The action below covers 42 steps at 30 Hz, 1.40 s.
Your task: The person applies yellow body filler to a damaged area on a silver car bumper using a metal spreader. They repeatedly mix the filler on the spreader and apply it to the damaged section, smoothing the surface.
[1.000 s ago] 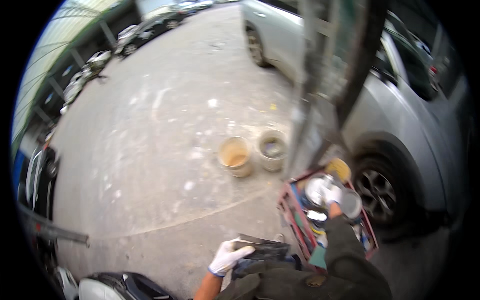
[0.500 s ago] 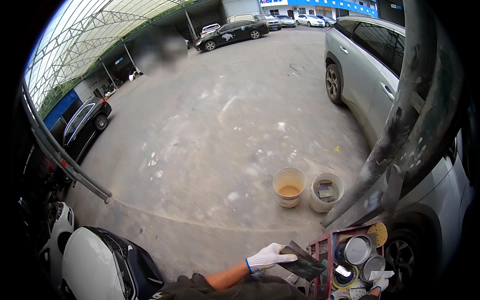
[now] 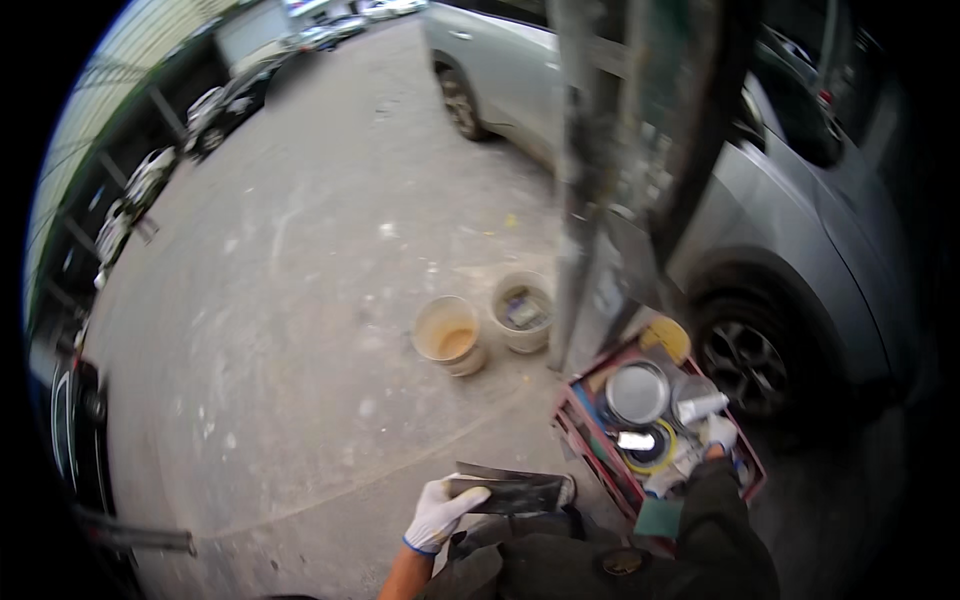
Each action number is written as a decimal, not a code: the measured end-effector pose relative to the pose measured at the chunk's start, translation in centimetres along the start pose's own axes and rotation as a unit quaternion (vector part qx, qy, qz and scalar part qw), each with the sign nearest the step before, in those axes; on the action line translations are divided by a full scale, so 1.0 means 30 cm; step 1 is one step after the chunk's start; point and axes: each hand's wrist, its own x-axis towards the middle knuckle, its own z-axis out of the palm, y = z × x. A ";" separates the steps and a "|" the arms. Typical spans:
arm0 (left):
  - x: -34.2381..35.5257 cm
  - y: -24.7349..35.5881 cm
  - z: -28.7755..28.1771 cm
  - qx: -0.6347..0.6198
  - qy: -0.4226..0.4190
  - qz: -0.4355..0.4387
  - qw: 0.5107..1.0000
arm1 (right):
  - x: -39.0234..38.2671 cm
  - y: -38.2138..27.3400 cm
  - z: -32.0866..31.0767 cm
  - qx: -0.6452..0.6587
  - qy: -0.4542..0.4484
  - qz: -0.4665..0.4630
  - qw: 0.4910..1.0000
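Note:
My left hand (image 3: pixel 436 514), in a white knit glove with a blue cuff, is closed on dark flat plates (image 3: pixel 515 494). Two thin edges show, spread slightly apart, and the thumb lies over the near one. Over the red cart (image 3: pixel 588 437) my right hand (image 3: pixel 718 434), also gloved in white, closes by a white tube-like piece (image 3: pixel 702 406), which it seems to hold; blur hides its fingertips. Close to it on the cart are a round grey-lidded can (image 3: pixel 638 390), a yellow-rimmed roll (image 3: pixel 655 462) and a yellow perforated disc (image 3: pixel 668 338).
Two pale buckets stand on the concrete beyond the cart: one with orange-brown residue (image 3: pixel 447 335), the other holding small blocks (image 3: pixel 522 312). A steel post (image 3: pixel 578 190) rises behind the cart. A silver car (image 3: pixel 800 240) is parked to the right.
The view has swung right, bringing the cart and silver car toward the middle. My right hand and the white piece now show more fully over the cart. My left hand still holds the dark plates.

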 end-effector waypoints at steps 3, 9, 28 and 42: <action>0.047 -0.061 0.033 -0.103 0.055 0.030 0.993 | -0.098 0.008 -0.034 -0.041 0.075 -0.043 0.995; 0.074 -0.084 0.029 -0.049 0.108 0.016 0.993 | -0.523 -0.550 -0.118 -0.040 -0.080 -0.125 0.988; 0.024 -0.128 -0.012 -0.112 -0.041 0.032 0.992 | -0.600 -0.667 0.072 -0.309 -0.283 -0.620 0.663; 0.016 -0.083 -0.016 -0.126 -0.068 0.021 0.989 | -0.615 -0.617 0.077 -0.323 -0.221 -0.567 0.724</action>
